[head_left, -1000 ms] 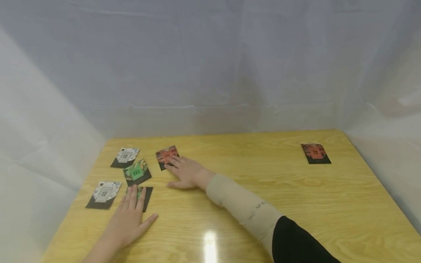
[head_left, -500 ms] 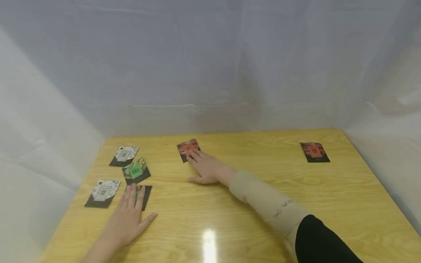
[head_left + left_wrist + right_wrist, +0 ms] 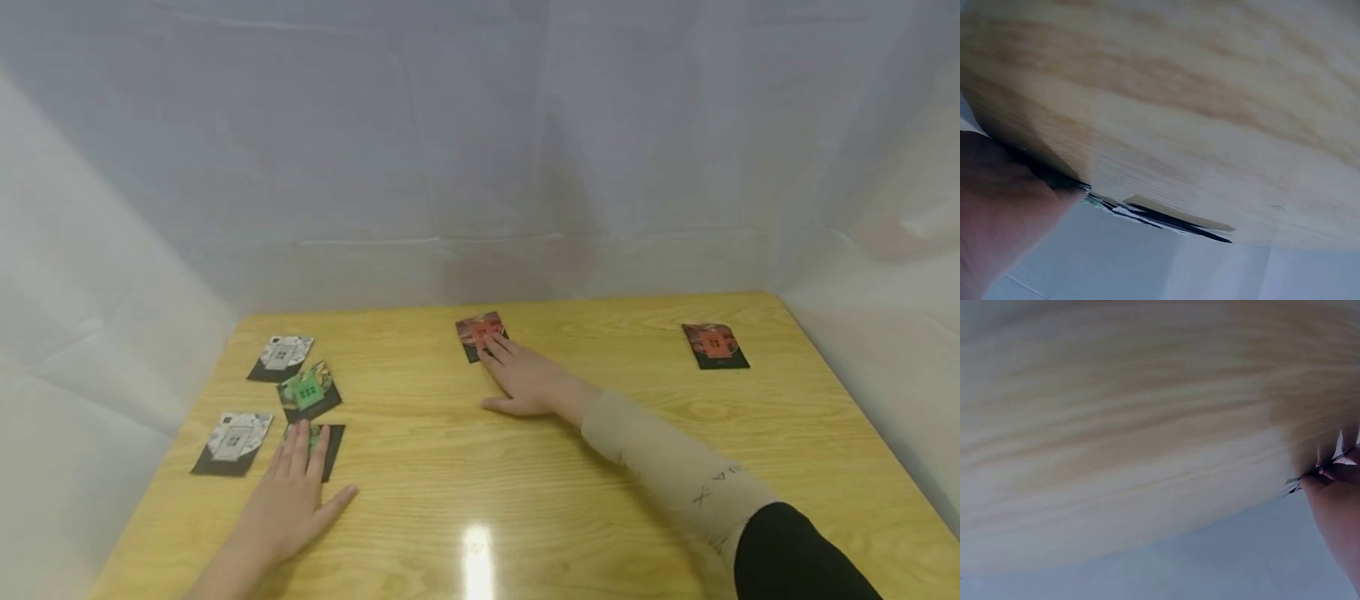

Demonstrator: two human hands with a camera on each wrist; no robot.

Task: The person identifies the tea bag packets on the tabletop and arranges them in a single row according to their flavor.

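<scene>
At the back middle of the table in the head view, my right hand (image 3: 528, 382) rests its straight fingertips on a flat red-and-black packet (image 3: 474, 335), covering its lower right part. My left hand (image 3: 288, 500) lies with straight fingers over a green-and-black packet (image 3: 332, 457), much of which is hidden beneath them. Just beyond those fingers is another green-and-black packet (image 3: 309, 392), turned at an angle. In the left wrist view, part of the left hand (image 3: 1010, 212) shows beside thin packet edges; the right hand (image 3: 1338, 500) appears at the right wrist view's edge.
White-and-black packets lie at the left, one at the back (image 3: 281, 357) and one nearer (image 3: 232, 443). A second red-and-black packet (image 3: 716, 345) sits at the back right. The wooden table (image 3: 600, 517) is bounded by pale sheeting (image 3: 480, 150) behind and at both sides.
My right hand has slid rightward along the back of the table, and the red-and-black packet under its fingertips has moved with it. The left hand has stayed nearly still.
</scene>
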